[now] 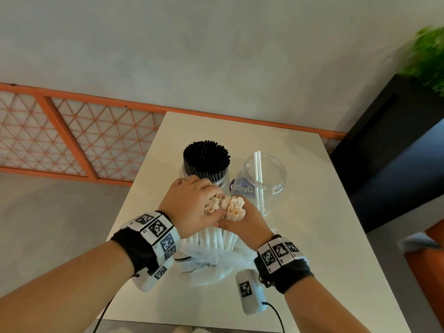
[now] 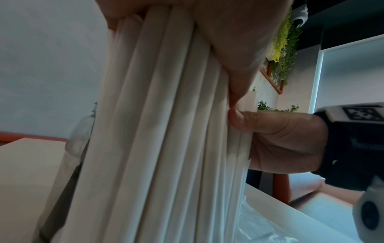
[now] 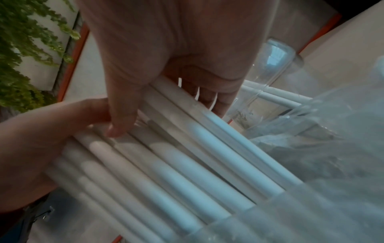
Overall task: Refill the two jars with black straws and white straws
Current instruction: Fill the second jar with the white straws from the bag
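Both hands clasp one upright bundle of white straws (image 1: 224, 207) over the tabletop (image 1: 312, 236); the left hand (image 1: 189, 205) has its grip wrapped round the bundle's left side, the right hand (image 1: 245, 224) gripping the right; the straws' lower ends sit in a clear plastic bag (image 1: 211, 263); behind stand a jar of black straws (image 1: 206, 159) and a clear jar (image 1: 266, 181) holding two white straws.

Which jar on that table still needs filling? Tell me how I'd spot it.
On the white table, two jars stand side by side beyond the hands. Take the clear jar on the right: it holds only two white straws, while its neighbour is packed with black straws.
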